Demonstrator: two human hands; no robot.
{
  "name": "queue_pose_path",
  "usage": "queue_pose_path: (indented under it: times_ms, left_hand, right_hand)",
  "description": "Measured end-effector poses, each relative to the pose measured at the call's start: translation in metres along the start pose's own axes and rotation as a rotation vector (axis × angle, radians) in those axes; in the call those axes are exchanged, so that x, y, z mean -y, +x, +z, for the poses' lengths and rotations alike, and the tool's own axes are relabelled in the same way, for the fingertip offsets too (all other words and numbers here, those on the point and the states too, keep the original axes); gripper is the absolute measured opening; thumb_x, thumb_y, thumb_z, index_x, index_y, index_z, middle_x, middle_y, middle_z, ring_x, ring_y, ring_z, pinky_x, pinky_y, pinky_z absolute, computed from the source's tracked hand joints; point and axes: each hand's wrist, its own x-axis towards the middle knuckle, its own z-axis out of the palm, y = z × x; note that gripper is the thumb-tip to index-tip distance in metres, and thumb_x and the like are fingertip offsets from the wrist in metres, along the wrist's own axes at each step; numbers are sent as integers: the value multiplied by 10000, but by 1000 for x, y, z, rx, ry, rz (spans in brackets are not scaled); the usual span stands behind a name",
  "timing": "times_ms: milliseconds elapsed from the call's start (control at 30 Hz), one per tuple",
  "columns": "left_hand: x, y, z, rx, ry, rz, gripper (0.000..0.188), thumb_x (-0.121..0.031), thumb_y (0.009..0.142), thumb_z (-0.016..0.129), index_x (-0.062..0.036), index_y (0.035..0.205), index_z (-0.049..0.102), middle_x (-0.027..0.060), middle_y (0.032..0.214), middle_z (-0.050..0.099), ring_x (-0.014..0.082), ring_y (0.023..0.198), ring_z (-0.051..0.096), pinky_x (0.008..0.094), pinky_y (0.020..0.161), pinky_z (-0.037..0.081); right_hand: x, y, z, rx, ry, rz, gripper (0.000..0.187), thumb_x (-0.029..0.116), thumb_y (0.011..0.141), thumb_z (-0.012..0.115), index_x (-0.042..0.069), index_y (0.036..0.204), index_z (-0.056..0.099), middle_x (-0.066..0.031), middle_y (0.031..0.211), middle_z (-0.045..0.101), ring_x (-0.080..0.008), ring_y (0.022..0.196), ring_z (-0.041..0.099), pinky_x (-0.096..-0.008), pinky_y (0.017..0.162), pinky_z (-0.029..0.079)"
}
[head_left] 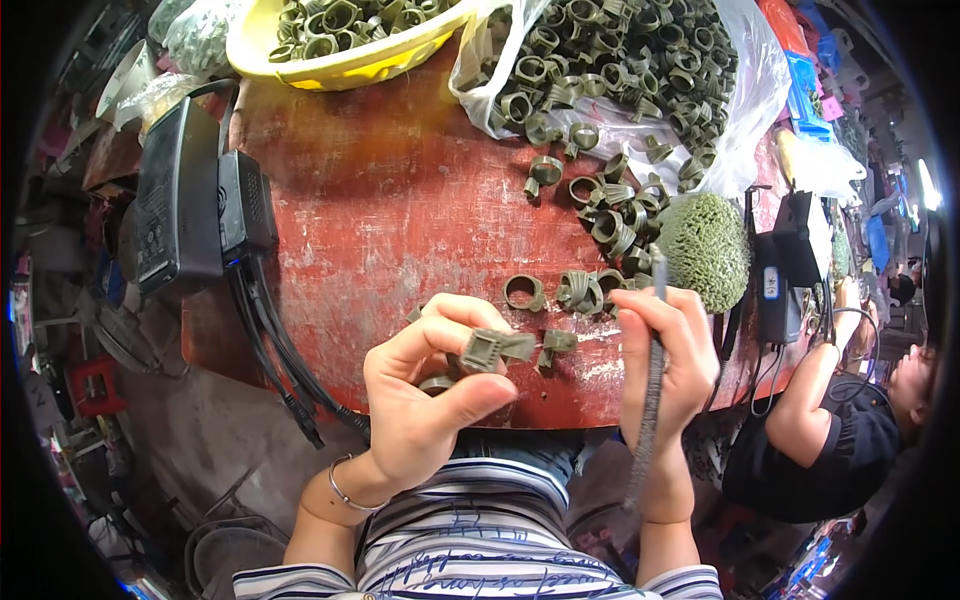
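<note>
well left of the left hand stands a black power adapter point(180, 200), and its cables point(256, 318) hang over the table edge toward the left wrist; a sleeve or forearm catching them could drag the adapter. beyond the left hand sits a yellow bowl point(350, 76) of ring pieces, out of easy knocking range. the left hand point(415, 395) pinches a dull green ring piece point(484, 350) between thumb and fingers, its squarish face turned up; being small and held near its edges, it could twist or spring out if pushed from one side. another ring point(436, 384) shows by that palm, though whether it is gripped i cannot tell. between the hands a loose piece point(556, 347) lies near the table edge, where a brush of the fingers might send it to the floor. beyond both hands spills an open plastic bag point(750, 100) of rings, and a bump could let more slide out. the right hand point(672, 360) holds a slim grey tool point(646, 425) pen-fashion, tip up and clear of the piece; a slip with it could scratch the face or jab the left thumb. just beyond it, a spongy green block point(708, 255) could be nudged into the neighbouring rings.
</note>
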Motion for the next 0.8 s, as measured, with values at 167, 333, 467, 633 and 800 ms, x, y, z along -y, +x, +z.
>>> queue_pose_path:
  times_ms: [167, 333, 467, 633, 800]
  left_hand:
    - [-4, 1, 2, -56, -222, -114, 332, -329, 783, 631, -82, 984, 535, 113, 1017, 489, 97, 661, 458, 133, 448, 335]
    - [-4, -1, -7, -13, -292, -177, 324, -311, 803, 611, -84, 1019, 531, 101, 970, 489, 83, 630, 444, 140, 424, 319]
    - [-3, -3, -8, 7, -141, -55, 272, -98, 797, 614, -4, 1043, 548, 97, 1012, 509, 84, 692, 505, 160, 477, 366]
    - [-14, 4, 12, 0, 27, -172, 361, -192, 782, 641, 72, 1007, 541, 114, 923, 512, 65, 597, 475, 142, 429, 333]
    - [-7, 4, 9, 74, -51, -236, 211, -135, 735, 686, 18, 833, 581, 124, 932, 507, 68, 560, 449, 162, 437, 367]
  right_hand:
    - [10, 9, 17, 171, -90, -159, 231, -3, 655, 663, 48, 876, 619, -81, 759, 509, -227, 691, 491, -305, 567, 417]
    - [13, 13, 30, 271, -133, -190, 274, 13, 635, 682, 59, 893, 606, -87, 766, 507, -240, 694, 488, -312, 566, 425]
    - [18, 12, 19, 230, 174, -72, 244, 13, 648, 689, 52, 878, 619, -91, 764, 534, -236, 676, 518, -292, 594, 434]
    - [22, 8, -12, 425, 868, 395, 151, 50, 778, 604, -16, 913, 613, -81, 811, 584, -136, 698, 561, -263, 589, 462]
    - [24, -4, -12, 402, 1120, 611, 232, 71, 828, 562, -39, 1032, 556, -107, 865, 590, -136, 702, 582, -239, 602, 500]
